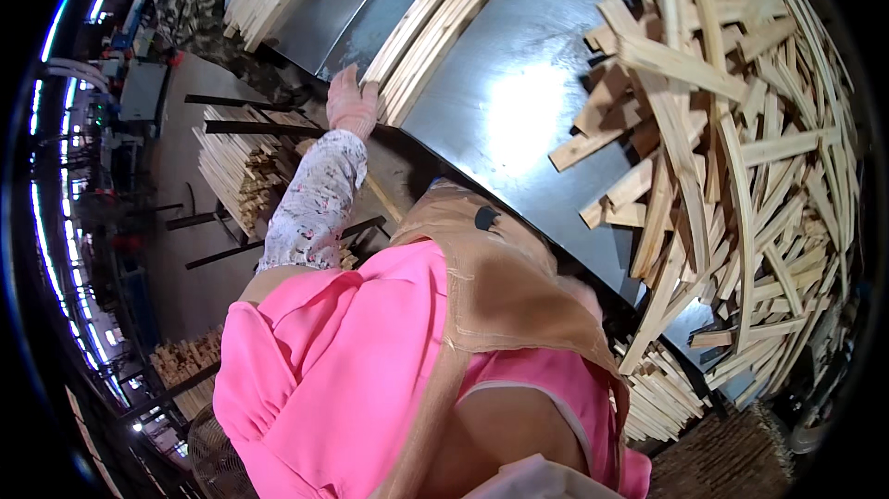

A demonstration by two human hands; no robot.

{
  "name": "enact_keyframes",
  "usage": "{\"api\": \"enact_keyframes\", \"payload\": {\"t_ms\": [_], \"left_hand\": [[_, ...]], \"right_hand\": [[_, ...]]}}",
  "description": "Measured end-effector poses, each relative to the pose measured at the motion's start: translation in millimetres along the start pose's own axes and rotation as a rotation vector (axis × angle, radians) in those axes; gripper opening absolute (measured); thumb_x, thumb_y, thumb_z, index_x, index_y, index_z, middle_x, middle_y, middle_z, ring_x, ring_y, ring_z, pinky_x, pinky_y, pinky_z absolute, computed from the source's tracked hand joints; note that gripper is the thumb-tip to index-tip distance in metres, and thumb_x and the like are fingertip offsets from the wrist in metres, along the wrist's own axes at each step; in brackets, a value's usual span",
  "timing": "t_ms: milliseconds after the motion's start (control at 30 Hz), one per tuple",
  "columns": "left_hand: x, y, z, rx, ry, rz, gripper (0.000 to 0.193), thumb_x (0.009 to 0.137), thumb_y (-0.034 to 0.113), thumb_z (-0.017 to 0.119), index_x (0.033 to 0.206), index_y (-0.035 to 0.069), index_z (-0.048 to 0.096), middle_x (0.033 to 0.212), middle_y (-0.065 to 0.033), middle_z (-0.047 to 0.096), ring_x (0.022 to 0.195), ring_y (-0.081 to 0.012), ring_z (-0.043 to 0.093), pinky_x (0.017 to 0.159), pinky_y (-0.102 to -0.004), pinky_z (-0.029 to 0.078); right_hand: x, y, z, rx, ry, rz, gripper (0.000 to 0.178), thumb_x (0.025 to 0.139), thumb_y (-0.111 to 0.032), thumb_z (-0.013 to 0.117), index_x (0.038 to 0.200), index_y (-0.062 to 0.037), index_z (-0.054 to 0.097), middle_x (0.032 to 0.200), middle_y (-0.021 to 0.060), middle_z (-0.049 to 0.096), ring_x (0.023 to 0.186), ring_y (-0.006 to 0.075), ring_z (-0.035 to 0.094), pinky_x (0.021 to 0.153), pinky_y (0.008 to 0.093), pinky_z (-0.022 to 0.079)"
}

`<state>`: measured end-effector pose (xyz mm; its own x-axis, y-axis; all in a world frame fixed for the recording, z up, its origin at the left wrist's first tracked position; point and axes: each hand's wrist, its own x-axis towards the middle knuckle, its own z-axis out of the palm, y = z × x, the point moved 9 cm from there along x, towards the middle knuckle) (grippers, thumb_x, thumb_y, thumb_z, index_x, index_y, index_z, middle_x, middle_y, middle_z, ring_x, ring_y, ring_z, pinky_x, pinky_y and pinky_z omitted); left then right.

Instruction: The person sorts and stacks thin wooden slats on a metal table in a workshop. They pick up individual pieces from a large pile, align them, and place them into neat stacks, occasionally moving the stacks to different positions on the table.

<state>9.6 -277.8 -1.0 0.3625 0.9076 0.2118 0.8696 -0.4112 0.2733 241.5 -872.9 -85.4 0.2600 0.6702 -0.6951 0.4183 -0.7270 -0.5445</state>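
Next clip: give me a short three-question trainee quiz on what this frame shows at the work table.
1. True or false: the gloved left hand rests at the near end of the neat row of wooden slats on the dark metal table.
2. Which side of the table holds the loose heap of wood pieces? A) the person's left B) the person's right C) neither
3. Fill in: the forearm behind that hand wears a ______ sleeve.

Key: 1 true; 2 B; 3 flowered. The right hand is out of view.
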Motion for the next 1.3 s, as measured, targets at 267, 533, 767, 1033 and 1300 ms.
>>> {"api": "enact_keyframes", "payload": {"t_ms": [267,533,767,1033,1300], "left_hand": [[105,2,83,-0.082,-0.603,0.038,0.107,0.082,0.066,0.079,0.161,0.004,0.043,0.159,-0.0272,0.049,0.150,-0.0411,0.044,0.124,-0.0458,0.037],[117,-7,111,-0.115,-0.696,0.281,0.111,0.083,0.078,0.070,0.161,0.002,0.044,0.156,-0.0255,0.054,0.145,-0.0392,0.051,0.121,-0.0447,0.042],[122,-11,116,-0.178,-0.644,0.325,0.098,0.085,0.073,0.070,0.152,0.004,0.053,0.139,-0.0233,0.065,0.135,-0.0389,0.058,0.113,-0.0472,0.047],[125,1,97,-0.299,-0.641,0.267,0.074,0.087,0.058,0.072,0.139,0.005,0.063,0.128,-0.0252,0.068,0.123,-0.0415,0.063,0.108,-0.0486,0.050],[138,-14,99,-0.187,-0.517,0.208,0.067,0.089,0.052,0.069,0.136,0.004,0.063,0.126,-0.0257,0.067,0.126,-0.0410,0.062,0.110,-0.0476,0.049]], "right_hand": [[302,-346,-91,0.235,0.272,-0.142,0.081,0.096,-0.056,0.062,0.151,0.0029,0.053,0.135,0.0301,0.068,0.131,0.0442,0.064,0.112,0.0451,0.048],[389,-391,-90,0.228,0.343,0.145,0.096,0.087,-0.069,0.068,0.143,0.0086,0.057,0.131,0.0351,0.069,0.129,0.0457,0.065,0.110,0.0464,0.050],[398,-381,-76,0.553,0.271,0.127,0.073,0.092,-0.052,0.074,0.127,0.0097,0.061,0.091,0.0192,0.075,0.077,0.0265,0.074,0.071,0.0375,0.059],[385,-392,-89,0.491,0.287,0.096,0.074,0.093,-0.050,0.072,0.133,0.0118,0.062,0.086,0.0183,0.076,0.074,0.0242,0.075,0.069,0.0361,0.059],[376,-448,-121,0.143,0.539,0.200,0.119,0.079,-0.063,0.080,0.163,0.0043,0.029,0.137,0.0291,0.062,0.124,0.0420,0.066,0.105,0.0473,0.055]]}}
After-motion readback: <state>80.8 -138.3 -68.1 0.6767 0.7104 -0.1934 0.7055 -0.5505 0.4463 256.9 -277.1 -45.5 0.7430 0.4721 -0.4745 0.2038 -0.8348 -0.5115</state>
